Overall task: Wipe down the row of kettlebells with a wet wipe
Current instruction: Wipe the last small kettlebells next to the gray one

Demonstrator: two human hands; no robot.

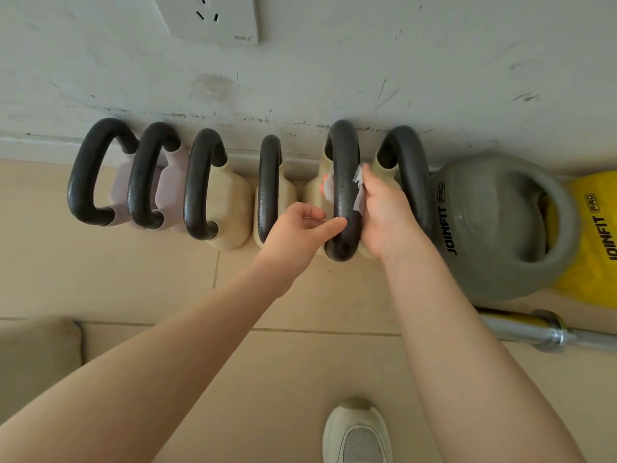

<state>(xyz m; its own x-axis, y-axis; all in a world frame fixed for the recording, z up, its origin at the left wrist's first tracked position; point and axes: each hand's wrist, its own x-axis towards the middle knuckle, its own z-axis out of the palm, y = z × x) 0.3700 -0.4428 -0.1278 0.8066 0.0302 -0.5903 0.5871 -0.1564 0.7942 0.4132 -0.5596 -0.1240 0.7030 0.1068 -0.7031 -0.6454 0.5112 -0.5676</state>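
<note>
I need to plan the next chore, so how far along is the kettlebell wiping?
In hand: the right hand wraps the wet wipe round the black handle of the fifth kettlebell, while the left hand steadies that handle. Whether the four kettlebells to its left are done cannot be told; no wet sheen shows. Likely left: the sixth kettlebell, the grey kettlebell and the yellow one.

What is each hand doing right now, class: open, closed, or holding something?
Left hand: fingers curled, thumb touching the black kettlebell handle; holds nothing.
Right hand: wrapped round that handle, pressing the wet wipe against it.
</note>
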